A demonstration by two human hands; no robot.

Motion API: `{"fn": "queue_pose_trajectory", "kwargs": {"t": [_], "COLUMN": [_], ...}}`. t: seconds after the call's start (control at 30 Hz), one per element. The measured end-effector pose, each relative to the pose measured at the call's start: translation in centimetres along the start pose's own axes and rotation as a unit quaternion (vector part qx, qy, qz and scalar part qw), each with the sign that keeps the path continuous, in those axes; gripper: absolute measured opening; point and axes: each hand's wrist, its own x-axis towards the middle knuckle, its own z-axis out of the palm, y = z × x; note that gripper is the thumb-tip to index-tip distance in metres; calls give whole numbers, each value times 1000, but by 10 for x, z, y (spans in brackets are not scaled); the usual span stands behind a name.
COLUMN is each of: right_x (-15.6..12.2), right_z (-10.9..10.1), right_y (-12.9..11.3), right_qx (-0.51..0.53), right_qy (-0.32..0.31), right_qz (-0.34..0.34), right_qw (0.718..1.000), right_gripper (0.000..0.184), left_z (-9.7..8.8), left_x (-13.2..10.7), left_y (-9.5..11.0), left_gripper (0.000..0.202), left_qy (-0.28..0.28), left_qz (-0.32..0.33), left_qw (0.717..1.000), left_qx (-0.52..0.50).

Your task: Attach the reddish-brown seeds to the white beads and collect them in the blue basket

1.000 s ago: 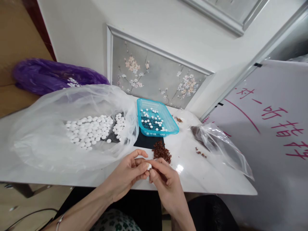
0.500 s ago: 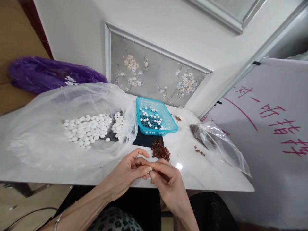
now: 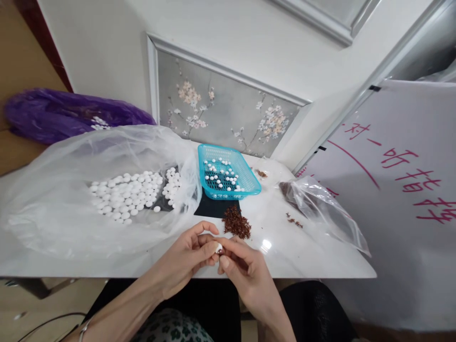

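Observation:
My left hand (image 3: 194, 251) pinches a small white ball (image 3: 218, 247) between thumb and fingers, just over the table's front edge. On the ball's near side shows a reddish-brown spot or piece. My right hand (image 3: 245, 266) closes in from the other side, its thumb and forefinger bent around the ball at that brown piece. Its other fingers are curled and partly hidden. Right behind the hands lies a loose heap of small reddish-brown star-shaped pieces (image 3: 236, 222). Beyond it, a blue plastic basket (image 3: 231, 194) holds several white balls and stands partly on a black sheet (image 3: 215, 209).
To the left, a large translucent bag (image 3: 53, 218) lies open with many white balls (image 3: 124, 197) inside. A purple bag (image 3: 46, 114) sits behind it. On the right are a clear bag (image 3: 327, 209) of brown material and a few loose bits (image 3: 294, 220). A whiteboard (image 3: 392, 228) stands beside the white table (image 3: 320, 261).
The ball has turned between my fingers, so its brown spot now shows. My right thumb has shifted slightly. The whole view has moved a little.

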Motion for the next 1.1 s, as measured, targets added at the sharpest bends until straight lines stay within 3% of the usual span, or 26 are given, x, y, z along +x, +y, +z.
{"fn": "queue_pose_trajectory", "kwargs": {"t": [0.57, 0.8, 0.9, 1.0, 1.1], "right_x": [1, 6, 9, 21, 52], "right_z": [6, -1, -3, -11, -28], "right_y": [-2, -3, -6, -11, -15], "right_qx": [-81, -108, -132, -161, -215], "right_qy": [55, 3, 12, 49, 136], "right_qz": [-17, -29, -40, -74, -79], "right_qw": [995, 994, 990, 983, 964], "right_gripper": [25, 25, 21, 17, 20], "left_z": [-1, 1, 6, 12, 10], "left_x": [1, 1, -1, -7, -14], "left_y": [-5, -2, -3, 2, 22], "left_gripper": [21, 19, 20, 26, 28], "left_qy": [13, 23, 44, 68, 87], "left_qz": [17, 18, 29, 54, 107], "left_qw": [1000, 1000, 999, 995, 969], "left_qx": [18, -7, -1, 44, 206]}}
